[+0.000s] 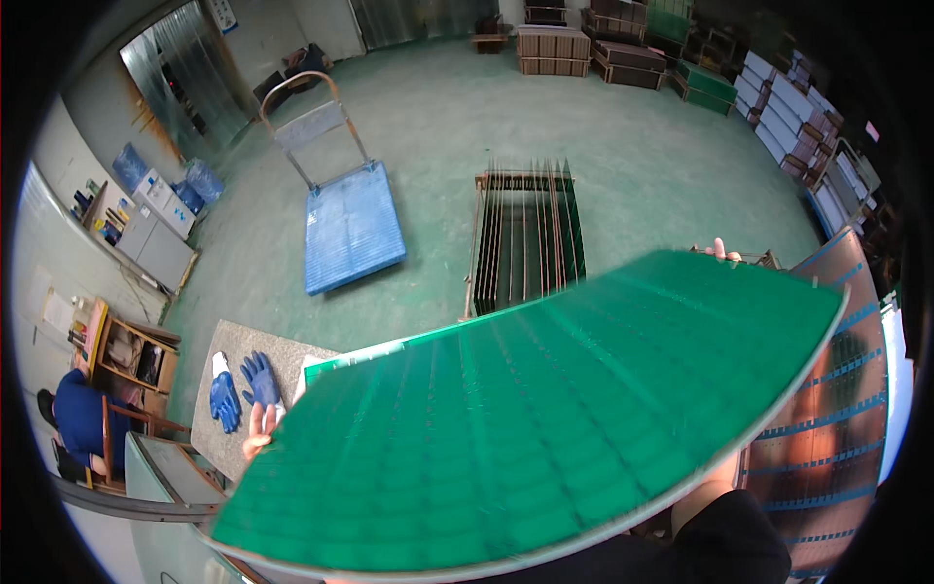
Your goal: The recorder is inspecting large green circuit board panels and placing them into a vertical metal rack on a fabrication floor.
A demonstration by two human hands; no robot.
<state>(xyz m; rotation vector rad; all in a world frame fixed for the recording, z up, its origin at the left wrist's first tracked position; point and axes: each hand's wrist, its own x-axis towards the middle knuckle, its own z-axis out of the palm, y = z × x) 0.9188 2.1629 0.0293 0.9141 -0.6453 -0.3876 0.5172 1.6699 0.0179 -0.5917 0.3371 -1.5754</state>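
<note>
A large, thin green circuit board panel (pixel 525 419) with rows of faint dark marks spans the front of the view, tilted and slightly blurred. At its left edge my left hand (pixel 258 431) grips it, fingertips showing. My right hand (pixel 720 251) is closed over the far right edge, with only fingers visible; the right forearm passes beneath the panel. Beside my left hand, a pair of blue-coated work gloves (pixel 243 387) lies on a speckled grey tabletop (pixel 209 433). Beyond the panel, a rack (pixel 525 234) on the floor holds several thin boards standing upright.
A blue platform cart (pixel 352 229) stands past the tabletop. To the right is a copper-coloured panel (pixel 817 438) with blue strips. A person in blue (pixel 83 419) sits at the left near a shelf. Stacked boards (pixel 788 112) and crates (pixel 553 51) line the far side.
</note>
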